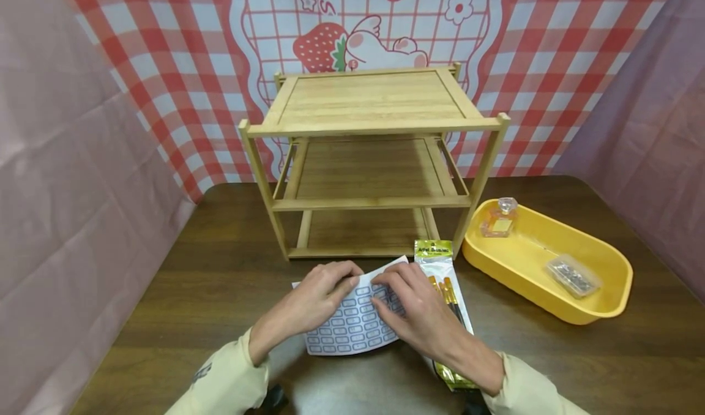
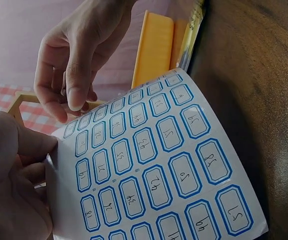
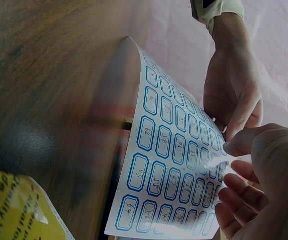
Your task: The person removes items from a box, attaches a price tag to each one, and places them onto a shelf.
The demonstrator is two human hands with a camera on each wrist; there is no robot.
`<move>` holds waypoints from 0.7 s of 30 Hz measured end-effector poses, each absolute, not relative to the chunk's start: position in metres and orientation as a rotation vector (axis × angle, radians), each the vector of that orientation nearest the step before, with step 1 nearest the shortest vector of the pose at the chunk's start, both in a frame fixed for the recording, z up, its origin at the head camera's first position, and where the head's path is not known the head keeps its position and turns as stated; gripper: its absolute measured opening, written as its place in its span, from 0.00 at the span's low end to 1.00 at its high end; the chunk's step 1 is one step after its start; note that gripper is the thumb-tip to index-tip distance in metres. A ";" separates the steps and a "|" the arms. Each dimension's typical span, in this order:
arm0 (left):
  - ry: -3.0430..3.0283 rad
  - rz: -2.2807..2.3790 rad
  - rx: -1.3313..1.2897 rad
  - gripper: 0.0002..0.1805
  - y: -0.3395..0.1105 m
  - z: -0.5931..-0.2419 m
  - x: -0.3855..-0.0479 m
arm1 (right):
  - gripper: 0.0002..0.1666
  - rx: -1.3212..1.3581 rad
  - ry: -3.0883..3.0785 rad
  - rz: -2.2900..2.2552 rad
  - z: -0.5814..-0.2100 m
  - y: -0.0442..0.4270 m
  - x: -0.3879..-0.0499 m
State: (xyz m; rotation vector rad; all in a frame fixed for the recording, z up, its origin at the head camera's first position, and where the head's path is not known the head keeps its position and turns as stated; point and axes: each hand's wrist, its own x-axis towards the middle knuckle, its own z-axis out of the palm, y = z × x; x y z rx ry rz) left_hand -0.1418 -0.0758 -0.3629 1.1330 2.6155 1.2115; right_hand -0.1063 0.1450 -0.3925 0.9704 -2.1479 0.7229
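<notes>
A sheet of label stickers (image 1: 352,326), printed in blue-framed boxes with handwritten numbers, stands tilted and slightly bowed above the table. My left hand (image 1: 316,299) pinches its upper edge, the thumb on the printed face; in the left wrist view this hand (image 2: 16,175) shows at the left. At the sheet's upper right is my right hand (image 1: 421,305), its thumb and index finger bent with a gap between them. The right wrist view has the right hand's thumb (image 3: 243,142) close to the sheet's edge; whether it touches is unclear.
A pack of artist brushes (image 1: 435,253) lies partly under the right forearm. Behind stands a three-tier wooden shelf (image 1: 374,204). At the right, a yellow basin (image 1: 551,219) holds a perfume bottle (image 1: 500,222) and a clear box (image 1: 573,275) of small grey pieces.
</notes>
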 end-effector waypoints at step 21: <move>2.521 1.292 1.132 0.07 -0.072 -0.368 -0.143 | 0.21 0.962 -2.201 0.731 -0.395 0.143 -0.106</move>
